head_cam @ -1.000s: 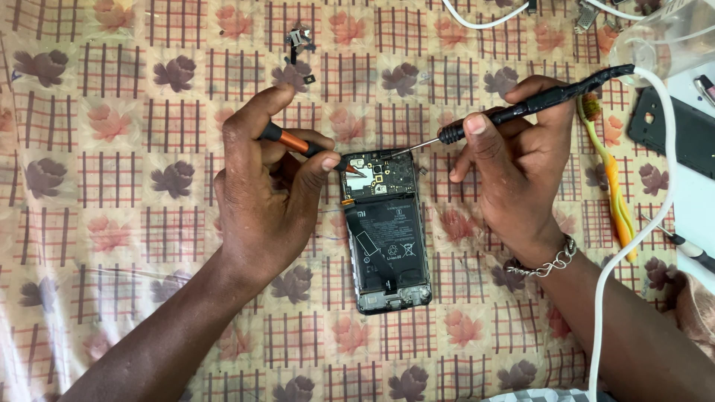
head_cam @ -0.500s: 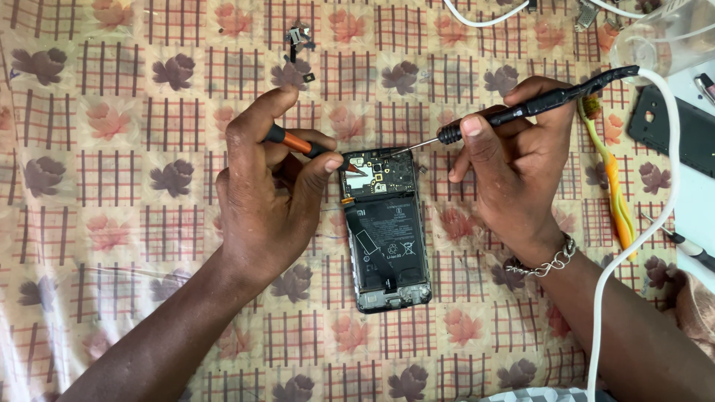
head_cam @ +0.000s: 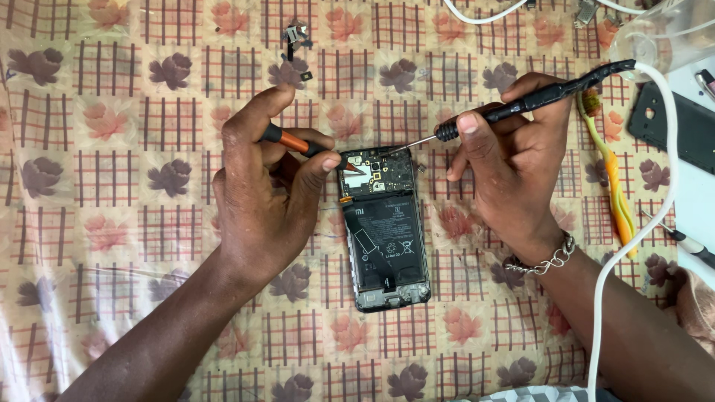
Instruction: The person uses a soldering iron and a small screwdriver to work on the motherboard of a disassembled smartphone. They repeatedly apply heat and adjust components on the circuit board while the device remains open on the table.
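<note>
An opened smartphone [head_cam: 383, 227] lies back-up near the middle of the tabletop [head_cam: 112, 223], which is covered by a cloth patterned with leaves and plaid squares; the phone's rear cover is off, so the black battery [head_cam: 387, 238] and the circuit board [head_cam: 372, 173] at its upper end show. The left hand [head_cam: 268, 201] rests just beside the phone's upper left corner, its fingers [head_cam: 316, 167] pinched around a small screwdriver with an orange and black handle [head_cam: 287, 139], whose tip reaches toward the circuit board. The right hand [head_cam: 514, 171] sits to the right of the phone's upper end, fingers [head_cam: 469, 123] closed on a slim black soldering iron [head_cam: 536, 97], its thin metal tip slanting down and left to the top edge of the board. A white cable [head_cam: 655, 186] runs from the iron's rear end down past the right wrist, which wears a metal chain bracelet [head_cam: 547, 260]. Right of that hand lie a yellow and orange toothbrush [head_cam: 614, 179], a black phone case [head_cam: 678, 126] and another screwdriver [head_cam: 689, 242]. A clear plastic container [head_cam: 670, 33] stands at the upper right, and a few small metal parts [head_cam: 296, 33] lie on the cloth well above the phone.
</note>
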